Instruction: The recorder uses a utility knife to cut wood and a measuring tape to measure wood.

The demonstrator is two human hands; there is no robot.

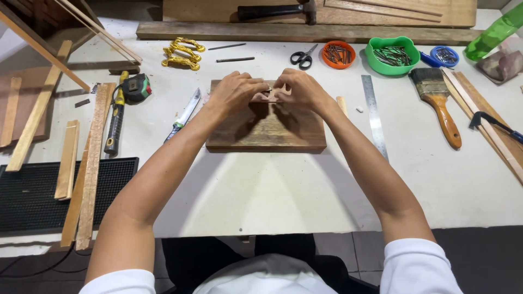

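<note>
A dark wooden board (272, 133) lies flat on the white table (261, 190) in front of me. Both my hands meet over its far edge. My left hand (235, 91) and my right hand (300, 90) pinch a small pale wooden piece (268, 96) between their fingertips. The fingers hide most of that piece, so its shape is unclear.
A utility knife (184, 115) and a tape measure (135, 88) lie to the left, beside wooden strips (92, 163) and a black mat (32, 196). A steel ruler (373, 115) and a paintbrush (438, 103) lie to the right. Scissors (303, 57), bowls of nails (392, 54), gold handles (182, 53) and a hammer (278, 11) sit at the back.
</note>
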